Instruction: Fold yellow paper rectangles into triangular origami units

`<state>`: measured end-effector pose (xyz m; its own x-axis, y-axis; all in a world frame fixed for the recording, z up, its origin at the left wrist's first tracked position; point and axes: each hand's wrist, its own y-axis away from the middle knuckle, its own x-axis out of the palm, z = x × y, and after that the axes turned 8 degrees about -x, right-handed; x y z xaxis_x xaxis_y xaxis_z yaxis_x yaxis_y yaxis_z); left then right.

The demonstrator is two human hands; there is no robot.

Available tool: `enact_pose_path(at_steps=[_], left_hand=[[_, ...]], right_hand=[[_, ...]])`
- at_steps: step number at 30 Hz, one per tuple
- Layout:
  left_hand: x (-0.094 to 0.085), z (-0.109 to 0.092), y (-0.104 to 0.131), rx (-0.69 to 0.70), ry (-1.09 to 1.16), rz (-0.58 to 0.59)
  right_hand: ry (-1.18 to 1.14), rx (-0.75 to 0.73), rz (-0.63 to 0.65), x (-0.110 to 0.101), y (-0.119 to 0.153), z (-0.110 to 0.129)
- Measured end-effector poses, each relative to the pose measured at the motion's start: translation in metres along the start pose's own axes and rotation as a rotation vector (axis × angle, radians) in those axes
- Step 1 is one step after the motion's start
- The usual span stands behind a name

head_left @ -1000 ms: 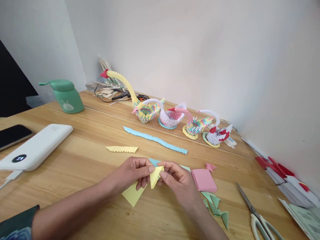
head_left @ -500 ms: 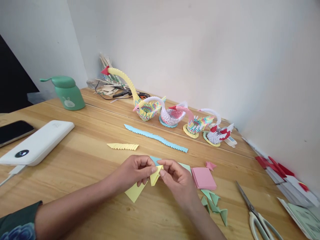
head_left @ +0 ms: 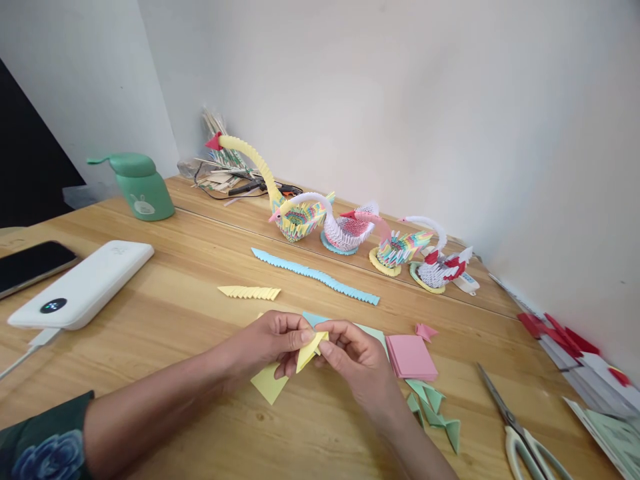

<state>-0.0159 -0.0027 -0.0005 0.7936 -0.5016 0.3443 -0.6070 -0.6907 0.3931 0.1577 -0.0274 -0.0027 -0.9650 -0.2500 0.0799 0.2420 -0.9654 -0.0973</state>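
Note:
A folded piece of yellow paper [head_left: 308,353] is pinched between both hands above the wooden table. My left hand [head_left: 283,339] grips its left side with thumb and fingers closed. On its right side, the thumb and fingers of my right hand [head_left: 353,350] press the upper corner. Beneath my left hand lies a flat yellow sheet [head_left: 270,385], partly covered. Behind the hands, blue paper [head_left: 314,319] and pale green paper [head_left: 373,332] show in part. A pink paper stack [head_left: 411,357] lies right of my right hand, with folded green triangles [head_left: 434,407] below it.
Scissors [head_left: 513,423] lie at the right. A blue paper strip [head_left: 315,275] and a short yellow strip [head_left: 249,293] lie ahead. Several paper swans, including a tall yellow one [head_left: 255,160], line the back. At left are a power bank [head_left: 85,283], phone [head_left: 35,265] and green bottle [head_left: 144,190].
The folded yellow paper has tilted, its lower tip swinging left between my fingers. Both hands keep their hold. The whole view has shifted slightly.

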Motion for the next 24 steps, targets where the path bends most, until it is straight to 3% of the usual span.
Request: enact_pose_path(at_steps=[12, 20, 24], left_hand=[[-0.003, 0.003, -0.005, 0.09, -0.205, -0.102], [0.003, 0.006, -0.003, 0.295, -0.288, -0.237], [0.005, 0.001, 0.001, 0.311, -0.376, -0.243]], right_hand=[[0.066, -0.022, -0.027, 0.002, 0.0, -0.001], [0.31, -0.104, -0.183, 0.01, 0.001, 0.0], [0.357, -0.099, -0.22, 0.01, 0.0, 0.003]])
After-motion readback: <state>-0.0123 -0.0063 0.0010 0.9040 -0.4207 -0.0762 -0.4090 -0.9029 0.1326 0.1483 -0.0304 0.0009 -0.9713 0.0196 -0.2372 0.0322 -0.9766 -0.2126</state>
